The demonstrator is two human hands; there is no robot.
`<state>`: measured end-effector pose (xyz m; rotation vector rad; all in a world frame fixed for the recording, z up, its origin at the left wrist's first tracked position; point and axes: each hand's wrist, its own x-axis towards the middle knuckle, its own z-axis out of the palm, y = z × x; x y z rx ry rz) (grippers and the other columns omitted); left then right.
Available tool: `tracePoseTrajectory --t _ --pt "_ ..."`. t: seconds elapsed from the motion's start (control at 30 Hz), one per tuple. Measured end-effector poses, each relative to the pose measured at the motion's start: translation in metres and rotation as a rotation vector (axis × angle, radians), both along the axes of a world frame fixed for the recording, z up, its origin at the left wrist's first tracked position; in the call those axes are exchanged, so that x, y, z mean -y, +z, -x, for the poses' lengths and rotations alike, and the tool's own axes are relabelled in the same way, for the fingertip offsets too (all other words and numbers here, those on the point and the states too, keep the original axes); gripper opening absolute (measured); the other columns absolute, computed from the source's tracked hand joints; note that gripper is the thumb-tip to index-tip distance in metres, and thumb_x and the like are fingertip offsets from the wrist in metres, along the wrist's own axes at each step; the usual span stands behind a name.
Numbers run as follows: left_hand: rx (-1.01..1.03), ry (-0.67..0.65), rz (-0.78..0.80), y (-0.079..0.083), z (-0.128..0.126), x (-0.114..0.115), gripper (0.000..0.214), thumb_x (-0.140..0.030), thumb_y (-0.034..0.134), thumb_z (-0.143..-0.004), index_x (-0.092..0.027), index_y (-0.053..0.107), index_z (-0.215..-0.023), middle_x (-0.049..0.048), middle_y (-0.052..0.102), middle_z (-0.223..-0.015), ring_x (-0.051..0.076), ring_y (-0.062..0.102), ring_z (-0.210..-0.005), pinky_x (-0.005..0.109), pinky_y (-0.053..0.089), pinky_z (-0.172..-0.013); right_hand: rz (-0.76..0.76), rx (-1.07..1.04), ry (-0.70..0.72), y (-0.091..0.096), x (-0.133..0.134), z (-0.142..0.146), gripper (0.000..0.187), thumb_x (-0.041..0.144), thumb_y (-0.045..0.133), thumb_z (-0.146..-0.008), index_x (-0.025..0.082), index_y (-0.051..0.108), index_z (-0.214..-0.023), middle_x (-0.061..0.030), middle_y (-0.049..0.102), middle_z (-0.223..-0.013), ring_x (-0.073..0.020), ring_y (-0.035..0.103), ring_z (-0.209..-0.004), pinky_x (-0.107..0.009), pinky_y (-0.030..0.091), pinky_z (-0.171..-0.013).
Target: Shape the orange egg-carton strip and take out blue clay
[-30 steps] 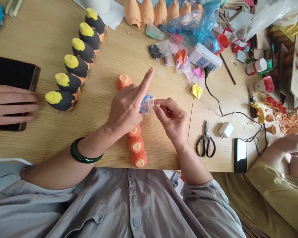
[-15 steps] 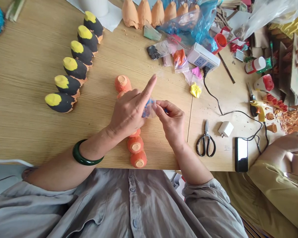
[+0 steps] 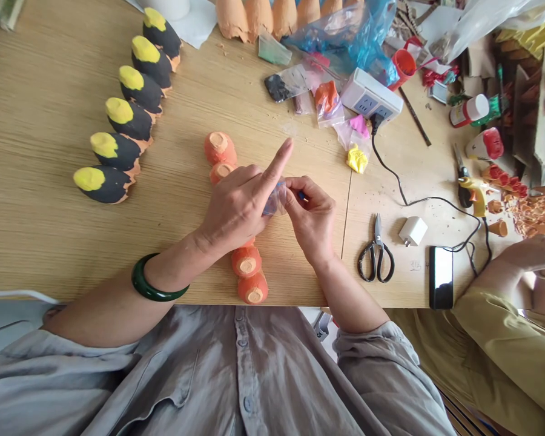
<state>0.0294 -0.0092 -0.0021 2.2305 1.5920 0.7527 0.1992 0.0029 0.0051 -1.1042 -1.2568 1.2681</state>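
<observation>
Head-worn view, forward and down over the shirt front (image 3: pixel 243 375) (quite close) onto the left hand (image 3: pixel 236 209) and right hand (image 3: pixel 311 218)

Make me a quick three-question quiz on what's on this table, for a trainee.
1. True or false: the left hand wears the green bangle.
2. What is the right hand pinching? A: scissors; B: a small clear plastic bag; C: a power strip.
3. How many black-and-yellow painted pieces lie in the row left of the hands?

Key: 1 true; 2 B; 3 six.
</observation>
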Motion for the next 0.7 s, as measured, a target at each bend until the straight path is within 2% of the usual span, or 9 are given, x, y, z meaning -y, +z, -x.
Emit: tracePoseTrajectory --t 0.1,0.2,0.33,0.47,0.57,0.7 --pt "0.024 -0.011 0.009 -0.004 0.001 -0.001 0.074 -0.038 0.045 -0.119 -0.018 0.026 -0.187 0.0153 0.077 -0.128 0.033 0.077 -0.118 0.054 0.063 -0.114 0.013 0.005 0.014 -0.003 -0.002 0.001 0.019 0.036 0.092 -0.093 0.023 0.078 -0.092 0.0018 0.073 -0.084 -0.0127 0.063 -0.075 -0.028 0.056 -0.072" --pt "0.023 -0.011 -0.011 -0.007 0.003 -0.002 0.075 -0.035 0.045 -0.118 -0.017 0.021 -0.187 0.0143 0.078 -0.131 0.031 0.076 -0.122 0.051 0.063 -0.115 0.038 0.021 0.026 -0.007 -0.002 0.001 0.020 0.041 0.089 -0.094 0.024 0.078 -0.096 0.0012 0.071 -0.086 -0.0137 0.063 -0.076 -0.029 0.057 -0.073" --pt "-0.022 -0.014 -0.087 -0.005 0.004 -0.002 0.068 -0.033 0.041 -0.119 -0.015 0.027 -0.183 0.0138 0.077 -0.124 0.033 0.077 -0.116 0.050 0.065 -0.107 0.003 0.093 0.040 -0.007 0.001 0.001 0.017 0.039 0.086 -0.095 0.026 0.077 -0.100 0.0011 0.063 -0.084 -0.0150 0.054 -0.074 -0.031 0.048 -0.067" --pt "-0.045 -0.023 -0.081 0.000 0.001 0.001 0.067 -0.035 0.040 -0.121 -0.014 0.030 -0.183 0.0118 0.076 -0.112 0.032 0.078 -0.111 0.050 0.065 -0.106 -0.033 0.189 0.007 -0.005 0.002 0.001 0.027 0.055 0.087 -0.097 0.030 0.076 -0.096 -0.0021 0.066 -0.088 -0.0192 0.057 -0.078 -0.035 0.053 -0.072" --pt "-0.013 -0.022 -0.057 0.003 -0.001 0.003 0.067 -0.038 0.043 -0.120 -0.015 0.035 -0.183 0.0114 0.077 -0.110 0.032 0.077 -0.110 0.051 0.066 -0.108 -0.035 0.129 -0.019 -0.003 0.002 0.003 0.037 0.065 0.088 -0.095 0.031 0.074 -0.093 -0.0030 0.069 -0.089 -0.0204 0.060 -0.079 -0.037 0.056 -0.073" --pt "0.083 -0.011 -0.039 0.004 -0.001 0.002 0.066 -0.042 0.045 -0.120 -0.018 0.039 -0.181 0.0112 0.082 -0.119 0.030 0.079 -0.114 0.046 0.065 -0.111 -0.023 0.061 0.000 -0.002 -0.001 0.004 0.038 0.062 0.092 -0.093 0.029 0.073 -0.090 -0.0017 0.068 -0.082 -0.0193 0.058 -0.075 -0.037 0.053 -0.070"
